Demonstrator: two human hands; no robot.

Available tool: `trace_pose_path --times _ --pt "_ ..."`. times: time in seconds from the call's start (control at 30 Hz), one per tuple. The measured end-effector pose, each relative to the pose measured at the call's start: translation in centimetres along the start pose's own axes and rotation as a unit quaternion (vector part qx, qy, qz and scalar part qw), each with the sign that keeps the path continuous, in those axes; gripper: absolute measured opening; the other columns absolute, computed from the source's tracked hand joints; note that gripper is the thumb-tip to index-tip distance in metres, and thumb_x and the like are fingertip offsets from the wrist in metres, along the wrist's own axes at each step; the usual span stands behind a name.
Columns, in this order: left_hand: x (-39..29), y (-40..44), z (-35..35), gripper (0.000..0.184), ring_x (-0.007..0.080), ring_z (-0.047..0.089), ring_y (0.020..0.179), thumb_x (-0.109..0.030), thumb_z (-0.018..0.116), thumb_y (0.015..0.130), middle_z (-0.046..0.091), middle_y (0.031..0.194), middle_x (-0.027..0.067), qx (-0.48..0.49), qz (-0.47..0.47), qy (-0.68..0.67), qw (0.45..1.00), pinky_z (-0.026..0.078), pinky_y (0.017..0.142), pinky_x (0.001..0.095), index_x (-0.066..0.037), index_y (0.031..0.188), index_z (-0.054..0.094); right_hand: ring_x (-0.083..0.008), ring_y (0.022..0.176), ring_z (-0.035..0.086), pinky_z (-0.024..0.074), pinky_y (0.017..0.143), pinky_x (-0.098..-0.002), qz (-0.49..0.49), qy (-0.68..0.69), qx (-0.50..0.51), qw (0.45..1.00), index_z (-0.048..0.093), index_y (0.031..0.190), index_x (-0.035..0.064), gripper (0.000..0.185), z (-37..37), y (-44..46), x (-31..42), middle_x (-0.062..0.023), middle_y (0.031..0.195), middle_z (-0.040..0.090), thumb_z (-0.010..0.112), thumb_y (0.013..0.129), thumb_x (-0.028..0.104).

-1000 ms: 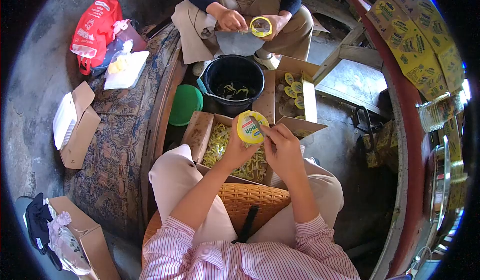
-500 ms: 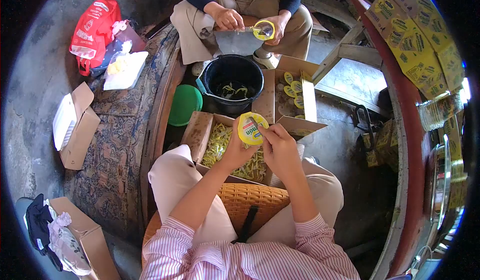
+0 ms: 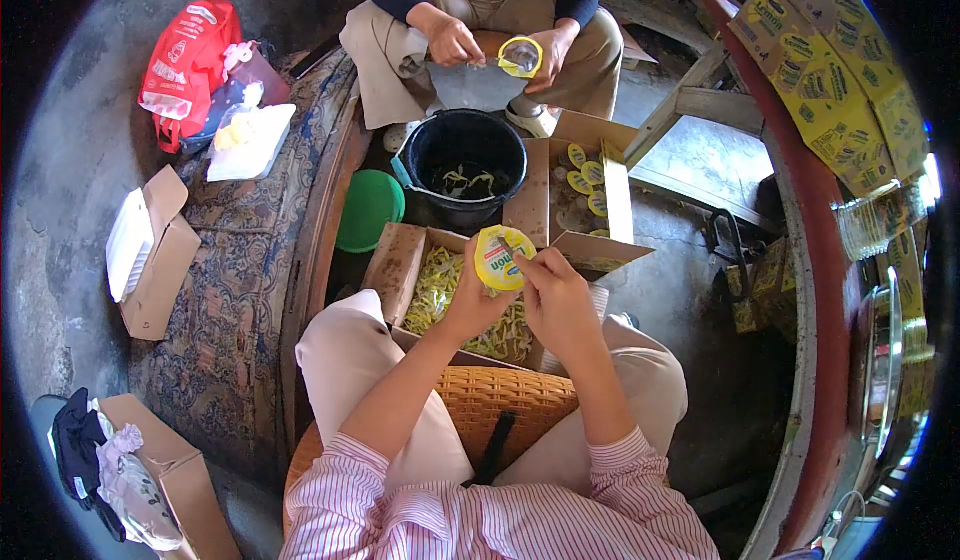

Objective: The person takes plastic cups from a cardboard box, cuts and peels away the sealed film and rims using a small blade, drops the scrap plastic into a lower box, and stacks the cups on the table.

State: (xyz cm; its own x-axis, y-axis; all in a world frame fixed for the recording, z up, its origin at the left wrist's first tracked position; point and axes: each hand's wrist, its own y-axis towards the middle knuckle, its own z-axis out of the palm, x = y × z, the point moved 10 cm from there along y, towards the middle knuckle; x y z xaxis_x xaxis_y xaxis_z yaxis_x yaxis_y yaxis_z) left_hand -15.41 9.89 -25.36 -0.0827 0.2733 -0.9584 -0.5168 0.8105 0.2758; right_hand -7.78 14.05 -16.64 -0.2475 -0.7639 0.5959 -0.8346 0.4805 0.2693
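My left hand [image 3: 470, 308] is closed around a plastic cup with a yellow-rimmed lid [image 3: 492, 271] printed "Lemon", its top tilted towards me. Between the fingers of my right hand [image 3: 560, 295] is a small grey blade [image 3: 506, 247], lying against the lid's printed face. Below both hands stands an open cardboard box [image 3: 392, 278] filled with thin yellow and white strips [image 3: 437, 278]. The cup's body is mostly hidden by my left hand.
Opposite me a person's hands [image 3: 455, 42] work on another yellow-rimmed cup [image 3: 520, 57]. Between us stands a black bucket [image 3: 415, 165] with strips inside, beside a green lid [image 3: 370, 212]. A second box [image 3: 620, 200] holds several cups. Printed yellow cartons [image 3: 830, 90] are stacked at right.
My right hand and the blade have shifted slightly on the lid, while the cup stays almost in place. The other person's cup has moved a little left and turned.
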Motion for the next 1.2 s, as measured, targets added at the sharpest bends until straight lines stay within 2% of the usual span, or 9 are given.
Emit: trace_pose_path --times 0.33,0.53,0.63,0.9,1.0,1.1,1.2 --pt "0.4 0.0 -0.2 0.069 0.0195 0.047 0.108 0.004 0.061 0.071 0.044 0.116 0.0108 -0.008 0.013 0.003 1.000 0.041 0.090 0.0315 -0.006 0.127 0.022 -0.0311 0.075 0.058 0.0490 0.066 -0.0389 0.004 -0.020 0.011 1.000 0.059 0.101 -0.0003 0.030 0.1 0.0 0.1 -0.0141 0.088 0.051 0.055 0.072 0.000" --pt "0.6 0.1 -0.5 0.069 0.0187 0.047 0.108 0.004 0.062 0.071 0.044 0.116 0.0104 -0.017 -0.013 -0.040 0.999 0.041 0.089 0.0310 -0.006 0.126 0.023 -0.0303 0.075 0.058 0.0492 0.065 -0.0383 0.003 -0.030 0.015 0.999 0.060 0.099 0.0002 0.028 -0.1 0.0 0.3 -0.0135 0.084 0.052 0.054 0.072 0.000" --pt "-0.1 0.3 -1.2 0.069 0.0182 0.047 0.107 0.005 0.062 0.071 0.043 0.116 0.0104 -0.040 0.016 0.016 0.999 0.042 0.089 0.0305 -0.006 0.126 0.023 -0.0299 0.075 0.058 0.0492 0.065 -0.0384 0.002 -0.031 0.018 0.999 0.060 0.097 0.0000 0.027 -0.3 0.0 0.4 -0.0134 0.083 0.052 0.054 0.071 0.000" --pt "0.7 0.4 -2.0 0.069 0.0184 0.047 0.108 0.007 0.061 0.071 0.042 0.116 0.0106 -0.055 -0.002 0.005 0.998 0.041 0.090 0.0306 -0.007 0.126 0.022 -0.0295 0.074 0.058 0.0486 0.065 -0.0387 0.006 -0.030 0.024 0.999 0.062 0.095 0.0010 0.026 -0.4 -0.4 0.4 -0.0127 0.083 0.053 0.054 0.070 0.000" --pt "0.8 0.5 -2.0 0.070 0.0184 0.047 0.108 0.008 0.061 0.070 0.043 0.116 0.0107 -0.052 0.000 -0.007 0.999 0.042 0.090 0.0308 -0.007 0.126 0.022 -0.0299 0.067 0.056 0.0466 0.061 -0.0371 -0.003 -0.028 -0.004 1.000 0.063 0.092 0.0009 0.024 -1.3 -0.4 1.0 -0.0134 0.078 0.053 0.053 0.071 -0.005" --pt "1.1 0.6 -2.1 0.069 0.0182 0.048 0.107 0.008 0.061 0.071 0.043 0.115 0.0104 -0.055 -0.005 -0.027 0.998 0.042 0.089 0.0306 -0.007 0.126 0.022 -0.0298 0.067 0.056 0.0463 0.061 -0.0370 0.006 -0.024 0.002 1.000 0.063 0.092 0.0010 0.024 -1.8 -0.4 1.2 -0.0136 0.078 0.054 0.053 0.071 -0.004" --pt "1.0 0.6 -2.1 0.069 0.0178 0.049 0.106 0.006 0.062 0.071 0.044 0.115 0.0101 -0.057 -0.013 -0.043 0.997 0.043 0.088 0.0299 -0.007 0.126 0.022 -0.0294 0.073 0.057 0.0478 0.066 -0.0384 0.018 -0.035 0.029 0.999 0.062 0.095 0.0043 0.027 -1.8 -0.5 0.7 -0.0114 0.081 0.054 0.054 0.070 -0.001"
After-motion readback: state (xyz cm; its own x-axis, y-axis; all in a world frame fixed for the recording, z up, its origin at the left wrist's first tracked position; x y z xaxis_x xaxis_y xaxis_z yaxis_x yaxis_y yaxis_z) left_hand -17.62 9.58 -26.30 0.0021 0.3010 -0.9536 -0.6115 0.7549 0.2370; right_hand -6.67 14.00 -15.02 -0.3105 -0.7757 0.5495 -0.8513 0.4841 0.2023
